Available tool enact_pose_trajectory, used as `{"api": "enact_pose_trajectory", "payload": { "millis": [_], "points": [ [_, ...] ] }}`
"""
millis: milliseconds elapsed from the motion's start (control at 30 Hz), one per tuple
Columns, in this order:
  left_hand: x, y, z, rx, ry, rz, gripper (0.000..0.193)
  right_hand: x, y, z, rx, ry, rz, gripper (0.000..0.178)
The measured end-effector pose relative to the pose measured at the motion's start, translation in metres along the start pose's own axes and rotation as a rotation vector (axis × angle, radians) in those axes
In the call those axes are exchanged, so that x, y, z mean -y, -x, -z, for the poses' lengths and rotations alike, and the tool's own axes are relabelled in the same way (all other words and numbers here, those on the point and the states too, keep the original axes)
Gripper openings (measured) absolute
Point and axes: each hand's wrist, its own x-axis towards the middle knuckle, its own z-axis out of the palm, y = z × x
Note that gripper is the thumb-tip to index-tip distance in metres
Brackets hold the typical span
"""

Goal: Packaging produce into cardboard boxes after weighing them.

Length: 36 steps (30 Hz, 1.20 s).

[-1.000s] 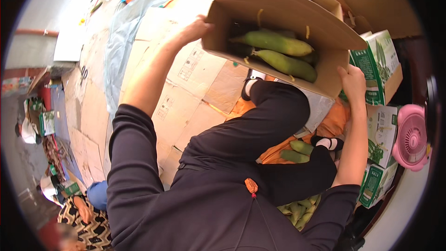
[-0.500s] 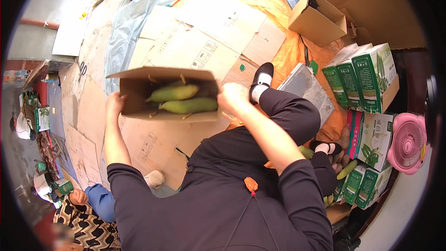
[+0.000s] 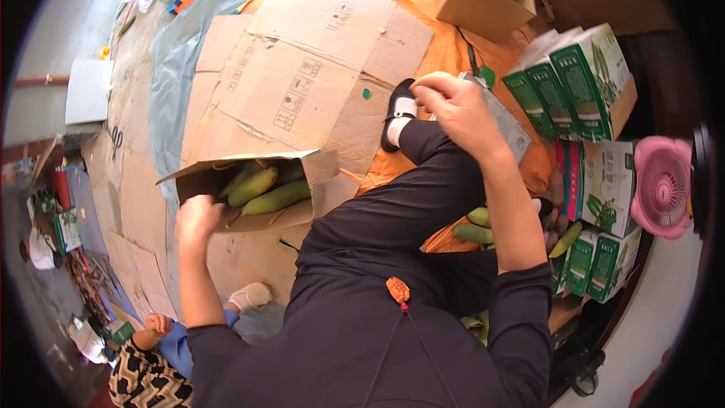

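A cardboard box (image 3: 326, 174) stands tilted on the flat cardboard at my left, its mouth facing me. Several long green gourds (image 3: 278, 198) lie inside, partly in shadow. My left hand (image 3: 198, 217) is closed on the box's near left edge, fingers wrapped over the rim. Well apart from the box, my right hand (image 3: 457, 109) hangs in the air over my right leg, near the black shoe (image 3: 399, 106). Its fingers are loosely bent and I see nothing in them.
Flattened cardboard (image 3: 302, 53) covers an orange sheet. Printed green-and-white boxes (image 3: 570, 91) and a pink fan (image 3: 662, 187) stand at the right. More green gourds (image 3: 474, 233) lie beside my leg. Another person's hand (image 3: 158, 323) shows at the lower left; scissors (image 3: 116, 142) lie farther up.
The box has come down and toward me, settling on the cardboard. My right hand has let go of its right side and moved up and right. My left hand still grips the box.
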Motion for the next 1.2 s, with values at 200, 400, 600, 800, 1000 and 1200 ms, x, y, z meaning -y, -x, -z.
{"api": "enact_pose_trajectory", "payload": {
  "millis": [200, 400, 600, 800, 1000, 1200],
  "points": [
    [-0.198, 0.010, 0.037, -0.141, 0.226, -0.790, 0.023, -0.044, 0.073, 0.092, -0.291, -0.143, -0.060, 0.014],
    [-0.310, -0.118, -0.077, 0.121, -0.425, -0.721, 0.032, -0.054, 0.194, 0.158, -0.627, -0.078, -0.247, 0.015],
    [-0.358, -0.168, -0.113, 0.559, -0.979, -0.457, 0.048, -0.091, 0.334, 0.187, -0.975, -0.023, -0.486, 0.015],
    [-0.399, -0.095, -0.076, 0.365, -0.978, -0.665, 0.045, -0.125, 0.431, 0.175, -1.187, 0.168, -0.675, 0.015],
    [-0.172, -0.123, -0.190, 0.143, -0.861, -0.777, 0.038, -0.154, 0.428, 0.152, -1.108, -0.001, -0.803, 0.014],
    [-0.122, -0.130, -0.177, 0.244, -0.419, -1.054, 0.029, -0.174, 0.439, 0.148, -1.131, 0.020, -0.881, 0.016]
  ]
}}
